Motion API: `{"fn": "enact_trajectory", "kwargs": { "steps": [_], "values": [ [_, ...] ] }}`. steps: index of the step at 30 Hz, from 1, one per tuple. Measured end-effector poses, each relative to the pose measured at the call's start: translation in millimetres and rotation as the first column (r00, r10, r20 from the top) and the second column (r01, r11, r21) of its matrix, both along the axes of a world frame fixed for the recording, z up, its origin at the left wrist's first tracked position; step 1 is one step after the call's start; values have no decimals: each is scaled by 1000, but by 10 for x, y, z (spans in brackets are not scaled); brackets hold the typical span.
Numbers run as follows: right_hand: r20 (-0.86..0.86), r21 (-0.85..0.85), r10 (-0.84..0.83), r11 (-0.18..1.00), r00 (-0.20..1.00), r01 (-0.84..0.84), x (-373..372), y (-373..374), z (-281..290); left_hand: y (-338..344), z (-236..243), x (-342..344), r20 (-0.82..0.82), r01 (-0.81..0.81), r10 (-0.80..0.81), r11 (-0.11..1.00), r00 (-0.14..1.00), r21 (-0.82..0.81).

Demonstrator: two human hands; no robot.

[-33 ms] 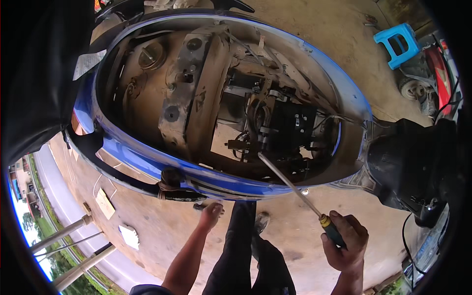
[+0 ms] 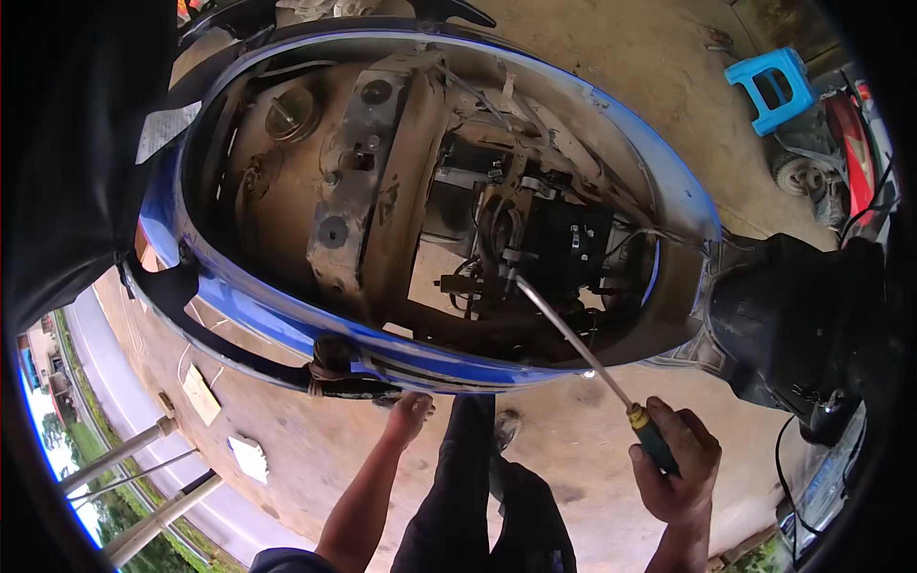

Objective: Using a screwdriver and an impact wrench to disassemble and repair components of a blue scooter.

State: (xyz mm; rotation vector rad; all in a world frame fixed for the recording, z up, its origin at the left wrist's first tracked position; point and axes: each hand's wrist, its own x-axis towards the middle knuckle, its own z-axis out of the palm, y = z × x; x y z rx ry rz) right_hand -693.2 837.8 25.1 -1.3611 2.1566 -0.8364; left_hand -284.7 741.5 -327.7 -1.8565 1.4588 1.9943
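1. Screwdriver (image 2: 599, 369) with a dark green and yellow handle is gripped in the right hand (image 2: 678, 463), fingers wrapped round the grip and thumb along its side.
2. Its shaft slants up and leftward across the lower rim of the blue scooter body (image 2: 253, 307), and the tip sits over the dark engine parts (image 2: 564, 234) inside the opening; whether it touches them I cannot tell.
3. The left hand (image 2: 409, 420) is just below the body's lower edge, fingers bent; I cannot tell whether it holds anything.
4. Inside the opening, a rusty metal crosspiece (image 2: 349, 196) runs between the engine parts and a round cap (image 2: 289, 116) near the left end.
5. A black section (image 2: 778, 310) adjoins the right end of the body.
6. On the floor (image 2: 315, 458), a blue stool (image 2: 805, 94) stands toward the upper right corner, near a red vehicle (image 2: 843, 134).
7. A flat tan piece (image 2: 202, 395) and a white piece (image 2: 250, 460) lie toward the floor's left edge.
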Motion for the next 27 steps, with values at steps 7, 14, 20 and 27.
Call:
{"fn": "enact_trajectory", "kwargs": {
  "steps": [7,14,20,27],
  "values": [
    [-189,373,241,914,952,-158,-695,-1270,-580,-357,1012,-1002,-68,586,-616,773,785,-245],
    [-92,427,266,881,960,-203,-830,-1592,-1444,-996,3207,-2432,-563,577,-572,793,596,-196],
    [2,456,191,874,982,-171,-998,-1412,-1686,-1918,3089,-3560,-142,-51,11,960,990,-276],
    [110,419,171,885,979,-201,-1066,-1447,-1756,-2564,1237,-3418,136,-459,459,888,878,-32]
  ]
}}
